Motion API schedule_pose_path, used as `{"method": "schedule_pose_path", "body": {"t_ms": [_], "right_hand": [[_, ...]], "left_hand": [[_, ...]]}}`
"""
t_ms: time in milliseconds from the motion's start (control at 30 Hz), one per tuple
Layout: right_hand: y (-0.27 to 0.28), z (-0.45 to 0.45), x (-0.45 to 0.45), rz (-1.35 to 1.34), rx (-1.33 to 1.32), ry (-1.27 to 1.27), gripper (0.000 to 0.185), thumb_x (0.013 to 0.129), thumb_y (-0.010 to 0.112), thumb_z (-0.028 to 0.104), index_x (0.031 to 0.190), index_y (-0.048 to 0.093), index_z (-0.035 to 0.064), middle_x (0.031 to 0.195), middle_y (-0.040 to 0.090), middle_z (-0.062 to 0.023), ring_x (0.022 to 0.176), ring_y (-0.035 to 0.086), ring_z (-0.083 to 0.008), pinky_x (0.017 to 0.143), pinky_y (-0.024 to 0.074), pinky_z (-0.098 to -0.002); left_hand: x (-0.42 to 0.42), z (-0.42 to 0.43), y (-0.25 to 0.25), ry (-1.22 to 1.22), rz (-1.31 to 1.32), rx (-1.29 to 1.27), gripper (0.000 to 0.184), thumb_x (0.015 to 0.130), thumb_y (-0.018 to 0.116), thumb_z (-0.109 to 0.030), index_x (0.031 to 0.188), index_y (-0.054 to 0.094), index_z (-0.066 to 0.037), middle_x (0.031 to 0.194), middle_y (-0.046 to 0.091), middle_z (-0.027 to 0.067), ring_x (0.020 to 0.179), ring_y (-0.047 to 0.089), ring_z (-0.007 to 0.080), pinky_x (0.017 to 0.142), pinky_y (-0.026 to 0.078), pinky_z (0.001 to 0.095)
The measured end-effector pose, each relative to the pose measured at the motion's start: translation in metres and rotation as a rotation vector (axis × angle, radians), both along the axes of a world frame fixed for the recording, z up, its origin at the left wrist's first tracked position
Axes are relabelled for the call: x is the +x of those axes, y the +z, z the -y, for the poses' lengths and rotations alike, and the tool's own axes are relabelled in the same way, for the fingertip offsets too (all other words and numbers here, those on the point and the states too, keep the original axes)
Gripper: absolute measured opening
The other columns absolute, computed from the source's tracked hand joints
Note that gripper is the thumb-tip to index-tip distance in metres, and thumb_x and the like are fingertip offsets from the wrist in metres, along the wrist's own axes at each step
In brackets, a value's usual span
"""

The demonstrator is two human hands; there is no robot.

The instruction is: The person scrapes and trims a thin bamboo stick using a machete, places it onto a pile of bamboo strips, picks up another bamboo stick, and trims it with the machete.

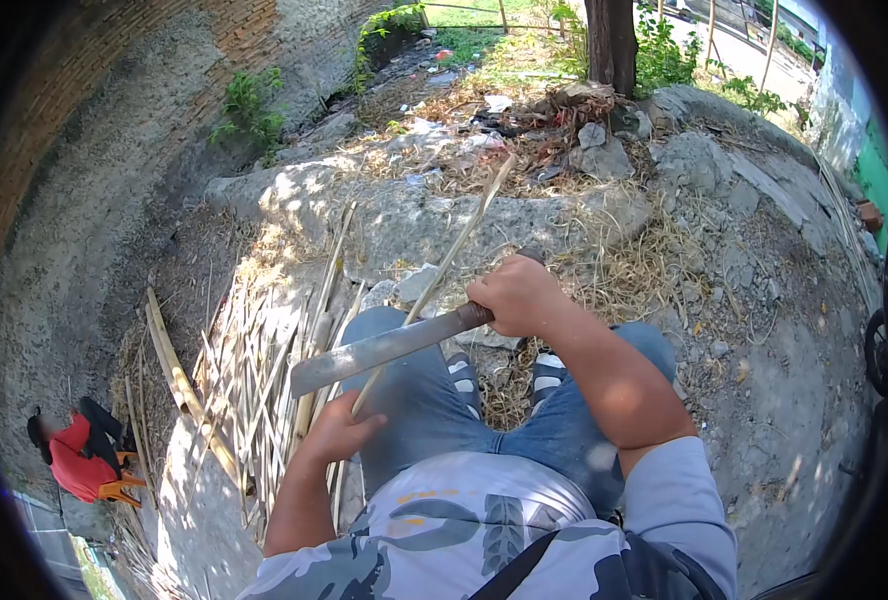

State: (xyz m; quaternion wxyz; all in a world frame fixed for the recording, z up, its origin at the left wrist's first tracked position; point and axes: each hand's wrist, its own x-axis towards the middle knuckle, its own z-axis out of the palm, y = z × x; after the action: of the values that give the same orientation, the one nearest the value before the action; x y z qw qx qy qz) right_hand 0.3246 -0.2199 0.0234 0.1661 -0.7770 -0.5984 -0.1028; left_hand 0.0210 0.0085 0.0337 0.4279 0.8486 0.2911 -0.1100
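Observation:
My right hand (pixel 517 296) is closed around the dark handle of a long, broad machete (pixel 389 352), whose blade points left across my lap. A thin bamboo strip (pixel 451 258) slants up and away from my left hand (pixel 342 430), with its lower end between the fingers. The blade crosses the strip just above my left hand; whether they touch is unclear. The far end of the strip is slightly frayed and rises over the stone ledge. Many split bamboo strips (pixel 254 375) lie on the ground to the left of my knee.
Thicker bamboo poles (pixel 186 385) lie further left. A person in a red top (pixel 72 458) sits on an orange chair (pixel 122 489) at the far left. Ahead are a stone ledge (pixel 394 215), dry shavings, rubble and a tree trunk (pixel 612 45). A wheel (pixel 877 350) shows at the right edge.

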Motion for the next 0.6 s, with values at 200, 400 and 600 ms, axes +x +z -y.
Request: {"method": "schedule_pose_path", "body": {"t_ms": [200, 400, 600], "right_hand": [[0.002, 0.011, 0.028, -0.109, -0.051, -0.267, 0.022, 0.073, 0.075, 0.021, 0.093, 0.07, 0.0155, 0.081, 0.072, -0.008, 0.085, 0.072, -0.0327, 0.082, 0.0544, -0.0481], [0.01, 0.033, 0.049, -0.432, -0.016, -0.684, 0.025, 0.083, 0.074, 0.026, 0.103, 0.069, 0.0116, 0.097, 0.073, -0.0167, 0.096, 0.07, -0.0386, 0.084, 0.055, -0.0527], [0.003, 0.032, 0.046, -0.462, -0.011, -0.674, 0.03, 0.083, 0.074, 0.029, 0.107, 0.071, 0.0122, 0.104, 0.074, -0.0165, 0.1, 0.07, -0.0388, 0.087, 0.0558, -0.0511]], "left_hand": [[-0.016, -0.009, 0.006, -0.025, 0.019, -0.003, 0.033, 0.088, 0.081, -0.023, 0.106, 0.064, 0.0, 0.087, 0.065, 0.0053, 0.077, 0.06, 0.0143, 0.069, 0.052, 0.0332], [-0.026, -0.015, 0.006, 0.012, -0.023, 0.06, 0.031, 0.087, 0.085, -0.022, 0.096, 0.061, -0.005, 0.076, 0.055, -0.0002, 0.07, 0.052, 0.0119, 0.061, 0.045, 0.0316], [-0.033, -0.019, -0.015, 0.008, 0.052, 0.013, 0.031, 0.087, 0.085, -0.021, 0.097, 0.061, -0.005, 0.077, 0.059, 0.0011, 0.069, 0.055, 0.012, 0.061, 0.046, 0.0315]]}}
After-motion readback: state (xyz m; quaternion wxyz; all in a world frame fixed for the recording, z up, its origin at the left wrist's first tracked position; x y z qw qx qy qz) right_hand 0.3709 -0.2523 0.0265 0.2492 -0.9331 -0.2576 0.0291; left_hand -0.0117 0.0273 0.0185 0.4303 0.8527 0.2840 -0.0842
